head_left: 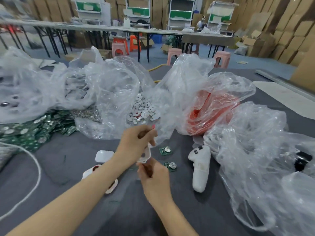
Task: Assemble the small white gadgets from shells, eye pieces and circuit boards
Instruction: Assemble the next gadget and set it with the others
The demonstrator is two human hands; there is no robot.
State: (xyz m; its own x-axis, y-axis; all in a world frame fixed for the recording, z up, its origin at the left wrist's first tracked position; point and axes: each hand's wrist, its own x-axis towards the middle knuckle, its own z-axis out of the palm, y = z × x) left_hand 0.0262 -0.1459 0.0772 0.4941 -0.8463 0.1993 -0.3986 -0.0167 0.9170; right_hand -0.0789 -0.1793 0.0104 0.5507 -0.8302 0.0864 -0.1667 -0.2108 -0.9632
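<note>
Left hand (134, 142) is raised above the grey table (71, 155), its fingers clasping a white shell (146, 155) with eye holes. Right hand (154, 178) sits directly below, fingers curled at the shell's lower edge; blur prevents telling whether they grasp it. Two circuit boards (165, 150) lie just right of the hands, near a white controller (200, 169).

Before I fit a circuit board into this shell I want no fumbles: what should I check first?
1. Shell held: ok, the left hand grips the white shell.
2. Eye pieces seated in it: cannot tell, too blurred.
3. Board within reach: ok, a circuit board lies on the table just right of the hands, with a second board nearer.
4. Right hand free: cannot tell, its curled fingers blur at the shell's lower end.
</note>
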